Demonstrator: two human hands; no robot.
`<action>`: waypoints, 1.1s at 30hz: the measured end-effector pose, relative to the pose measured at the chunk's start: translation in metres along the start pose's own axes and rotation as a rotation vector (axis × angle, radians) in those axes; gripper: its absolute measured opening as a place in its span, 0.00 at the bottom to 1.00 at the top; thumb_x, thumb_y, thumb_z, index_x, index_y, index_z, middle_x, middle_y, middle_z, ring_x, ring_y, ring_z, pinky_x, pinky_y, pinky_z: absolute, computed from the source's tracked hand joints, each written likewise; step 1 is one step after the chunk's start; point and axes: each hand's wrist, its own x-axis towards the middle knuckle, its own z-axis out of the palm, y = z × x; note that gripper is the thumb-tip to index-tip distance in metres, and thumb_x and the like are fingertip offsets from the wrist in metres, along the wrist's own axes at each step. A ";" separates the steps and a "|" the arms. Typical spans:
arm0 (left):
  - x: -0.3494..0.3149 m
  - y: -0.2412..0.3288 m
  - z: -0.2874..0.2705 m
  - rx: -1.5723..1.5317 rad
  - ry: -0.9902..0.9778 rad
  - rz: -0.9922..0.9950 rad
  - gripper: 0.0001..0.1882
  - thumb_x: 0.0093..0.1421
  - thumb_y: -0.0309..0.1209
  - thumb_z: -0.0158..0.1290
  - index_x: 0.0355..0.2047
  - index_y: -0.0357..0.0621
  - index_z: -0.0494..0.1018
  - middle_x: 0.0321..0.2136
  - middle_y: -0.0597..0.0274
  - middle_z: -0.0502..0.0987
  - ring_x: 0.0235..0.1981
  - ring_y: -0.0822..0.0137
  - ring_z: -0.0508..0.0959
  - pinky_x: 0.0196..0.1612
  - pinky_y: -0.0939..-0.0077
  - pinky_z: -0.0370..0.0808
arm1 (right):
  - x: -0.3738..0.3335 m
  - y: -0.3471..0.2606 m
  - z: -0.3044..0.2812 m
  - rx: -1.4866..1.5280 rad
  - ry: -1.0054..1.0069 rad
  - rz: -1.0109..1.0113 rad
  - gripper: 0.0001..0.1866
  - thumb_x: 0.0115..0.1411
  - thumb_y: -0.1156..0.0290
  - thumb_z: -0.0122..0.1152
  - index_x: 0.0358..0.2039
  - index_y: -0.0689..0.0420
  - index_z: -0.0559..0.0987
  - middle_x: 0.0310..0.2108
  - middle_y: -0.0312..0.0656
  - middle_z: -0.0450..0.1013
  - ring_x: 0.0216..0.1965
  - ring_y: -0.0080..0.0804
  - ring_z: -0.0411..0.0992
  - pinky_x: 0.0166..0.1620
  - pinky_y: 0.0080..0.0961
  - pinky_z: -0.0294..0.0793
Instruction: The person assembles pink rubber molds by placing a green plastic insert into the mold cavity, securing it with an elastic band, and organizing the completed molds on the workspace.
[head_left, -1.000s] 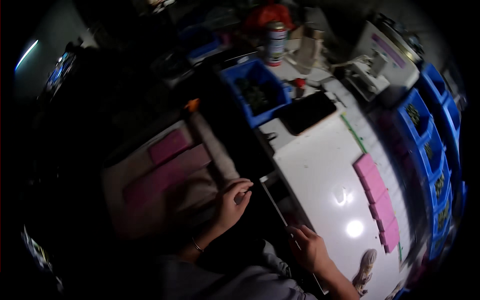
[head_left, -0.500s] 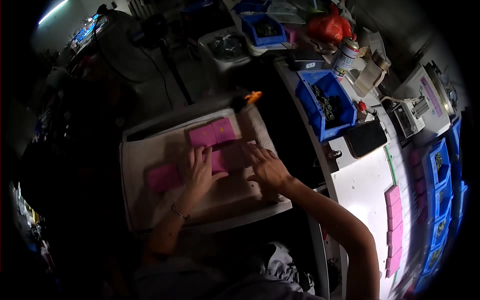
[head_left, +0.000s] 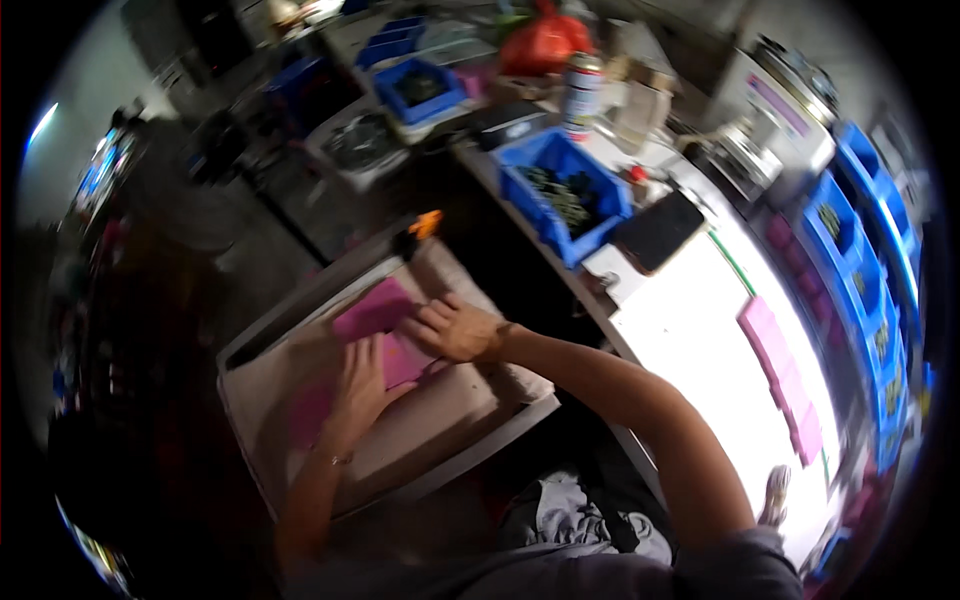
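Note:
Several flat pink square pads lie on a beige towel [head_left: 455, 400] that lines an open drawer. My left hand [head_left: 362, 385] rests with its fingers stretched out at the near-left edge of a pink pad [head_left: 402, 362]. From the right, my right hand [head_left: 455, 328] reaches over the same group, its slightly bent fingertips touching the pads, its thumb partly hidden. Beyond the fingers lies a brighter pink pad [head_left: 375, 308]. Another pink pad [head_left: 312, 412] sits in shadow left of my left wrist. Motion blur hides the pads' seams.
Right of the drawer, a white bench [head_left: 680, 350] carries a blue bin [head_left: 565, 195] of small dark parts, a black phone [head_left: 660, 230], a spray can [head_left: 581, 95] and a row of pink pads [head_left: 775, 360]. More blue bins [head_left: 868, 300] line the far right. An orange clip [head_left: 426, 224] sits at the drawer's far corner.
The view has turned, shifting the bench leftward. My right hand has moved closer to my left hand, its fingers more bent over the pads. My left hand stays beside them.

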 end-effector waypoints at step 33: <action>0.027 0.416 0.043 -0.643 -0.075 1.386 0.18 0.43 0.22 0.60 0.38 0.37 0.75 0.34 0.55 0.71 0.36 0.57 0.72 0.39 0.67 0.72 | -0.411 -0.215 -0.238 -0.387 0.432 1.578 0.22 0.51 0.79 0.52 0.49 0.67 0.68 0.44 0.52 0.69 0.48 0.48 0.68 0.50 0.36 0.67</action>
